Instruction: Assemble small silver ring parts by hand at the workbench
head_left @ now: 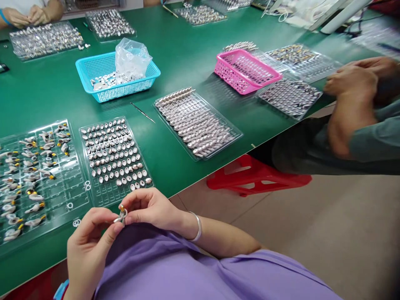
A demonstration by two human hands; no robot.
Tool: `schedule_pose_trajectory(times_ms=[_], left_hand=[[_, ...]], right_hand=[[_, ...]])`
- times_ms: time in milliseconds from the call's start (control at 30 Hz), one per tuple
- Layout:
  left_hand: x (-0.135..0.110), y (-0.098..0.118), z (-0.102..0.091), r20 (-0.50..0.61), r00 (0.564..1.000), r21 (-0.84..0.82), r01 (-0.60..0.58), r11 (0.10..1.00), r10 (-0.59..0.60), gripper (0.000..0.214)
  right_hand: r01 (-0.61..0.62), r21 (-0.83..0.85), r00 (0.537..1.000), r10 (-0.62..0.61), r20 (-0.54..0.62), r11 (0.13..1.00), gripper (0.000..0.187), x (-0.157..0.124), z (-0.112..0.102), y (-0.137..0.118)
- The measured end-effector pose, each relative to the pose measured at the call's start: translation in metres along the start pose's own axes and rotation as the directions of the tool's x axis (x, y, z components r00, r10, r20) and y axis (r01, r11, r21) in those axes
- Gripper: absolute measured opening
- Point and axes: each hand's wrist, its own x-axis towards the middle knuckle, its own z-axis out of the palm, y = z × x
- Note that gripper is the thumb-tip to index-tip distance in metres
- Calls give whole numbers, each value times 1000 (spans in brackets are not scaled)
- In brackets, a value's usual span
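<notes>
Piece [120,217] pinched by your left hand [89,243] and right hand [153,211], seemingly unfinished; left of the parts tray [108,195], a larger tray [71,183] looks part-filled.

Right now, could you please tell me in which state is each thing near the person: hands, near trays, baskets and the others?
Left hand, pinching the small part
Right hand, pinching the same part
Small part, held between both hands
Left tray, partly filled
Middle tray, mostly filled
Right tray, partly filled
Blue basket, partly filled
Bag, crumpled, in blue basket
Pink basket, opening upward
Metal tool, lying unheld on the table
</notes>
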Motion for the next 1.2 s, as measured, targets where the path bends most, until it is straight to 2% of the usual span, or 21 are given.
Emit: schedule_pose_trajectory(times_ms=[100, 200, 267, 400, 500, 600, 700, 833, 933, 1033, 1200], left_hand=[[-2, 1, 0, 43, 981, 142, -193, 971, 189, 15], [-4, -1, 0, 132, 927, 298, -375, 878, 351, 27], [-5, -1, 0, 135, 919, 324, -394, 860, 371, 28], [-1, 1, 3, -7, 975, 247, -215, 945, 224, 20], [6, 5, 2, 74, 990, 225, -135, 965, 121, 19], [12, 7, 0, 161, 987, 196, -53, 979, 21, 18], [14, 4, -2, 180, 981, 119, 53, 991, -74, 10], [13, -1, -4, 196, 965, -35, 184, 982, -174, 8], [9, -1, -4, 126, 973, -90, 204, 975, -192, 11], [3, -1, -6, 47, 981, -75, 190, 979, -187, 11], [-2, -2, -9, 47, 981, -91, 191, 977, -187, 10]], right_hand=[[33, -39, 999, -33, -22, 999, 32, -1, 1, 1], [54, -35, 998, -55, -33, 998, 31, -1, 1, 3], [47, -1, 999, -47, -16, 999, 32, -1, 2, 4], [8, 49, 999, -10, 47, 999, 37, -2, 3, 7], [29, 33, 998, -31, 54, 999, 40, -2, 3, 8], [74, 30, 995, -76, 70, 997, 44, -3, 1, 10], [143, 15, 983, -144, 111, 990, 46, -4, 1, 12], [238, -82, 960, -221, 170, 968, 33, -7, 1, 10], [275, -100, 951, -255, 174, 956, 28, -8, 1, 8], [290, -87, 946, -272, 179, 953, 28, -8, -1, 8], [300, -98, 946, -283, 160, 949, 26, -7, -1, 9]])
